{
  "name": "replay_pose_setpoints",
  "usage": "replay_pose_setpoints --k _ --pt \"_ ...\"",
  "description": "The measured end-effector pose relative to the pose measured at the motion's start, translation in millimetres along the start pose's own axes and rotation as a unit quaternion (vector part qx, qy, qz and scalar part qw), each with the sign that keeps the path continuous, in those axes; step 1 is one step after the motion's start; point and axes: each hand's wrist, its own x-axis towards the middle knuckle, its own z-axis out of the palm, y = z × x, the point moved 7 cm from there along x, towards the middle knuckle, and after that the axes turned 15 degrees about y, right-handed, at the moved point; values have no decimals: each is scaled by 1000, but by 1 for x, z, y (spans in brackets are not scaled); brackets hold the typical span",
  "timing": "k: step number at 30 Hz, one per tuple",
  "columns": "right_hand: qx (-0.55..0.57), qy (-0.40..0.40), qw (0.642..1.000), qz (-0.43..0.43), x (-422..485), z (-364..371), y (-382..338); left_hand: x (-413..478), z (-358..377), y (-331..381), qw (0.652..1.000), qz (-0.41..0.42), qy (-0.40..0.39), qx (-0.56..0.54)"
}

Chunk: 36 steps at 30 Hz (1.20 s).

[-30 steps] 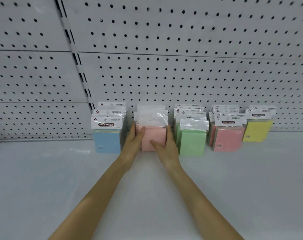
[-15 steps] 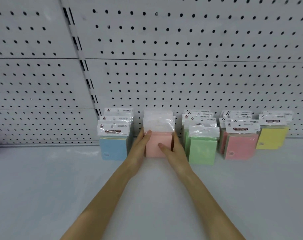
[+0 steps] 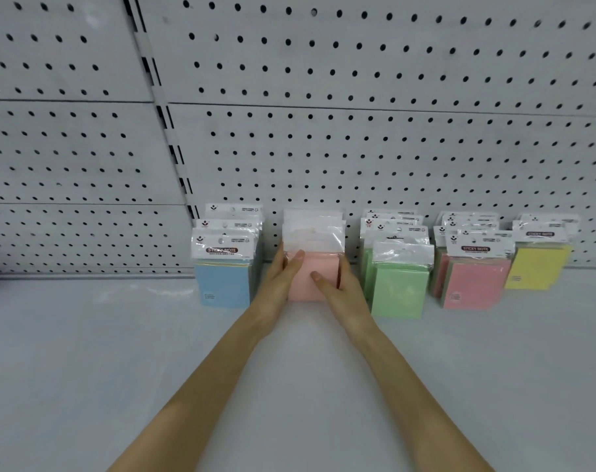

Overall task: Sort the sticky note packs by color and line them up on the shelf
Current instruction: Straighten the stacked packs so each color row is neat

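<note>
On the grey shelf [image 3: 85,352] below pegboard [image 3: 357,148], left hand [image 3: 278,284] and right hand [image 3: 342,296] grip the pink pack [image 3: 310,279].

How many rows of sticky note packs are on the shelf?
5, left to right: blue row, pale pink row gripped between left hand and right hand, green row, darker pink row, yellow row. Packs behind each front one are partly hidden.
</note>
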Motion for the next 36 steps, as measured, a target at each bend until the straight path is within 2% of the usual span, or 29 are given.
replay_pose_setpoints --k 4,7,11,13,16,17,19,20,22,24,25,32,36 --pt "-59 19 998 -32 -11 -9 -11 -2 -5 7 996 67 25 49" --pt "-94 23 990 -106 -32 -20 -24 -6 -4 11 991 97 42 80" --pt "-55 77 982 -165 -49 -64 -34 -7 -11 11 982 115 80 123" --pt "-51 122 978 -163 -48 -96 -31 -20 -15 17 963 148 130 182" --pt "-63 161 976 -133 -41 -134 -15 -67 -6 37 910 270 215 232" --pt "-70 161 977 -122 -38 -140 -9 -84 2 43 899 308 221 221" --pt "-72 144 982 -94 -33 -145 2 -103 25 43 898 346 176 205" --pt "-69 130 986 -83 -30 -144 6 -104 40 39 912 335 134 196" --pt "-77 108 987 -86 -23 -139 9 -94 67 23 956 236 61 162" --pt "-80 97 988 -93 -12 -136 11 -80 90 4 986 105 26 125" --pt "-74 92 989 -89 -6 -135 13 -73 97 -3 989 72 25 129" --pt "-37 39 997 -52 18 -125 15 -36 113 -25 993 33 48 103" --pt "-3 11 1000 -28 25 -121 18 -31 123 -27 999 10 33 22"
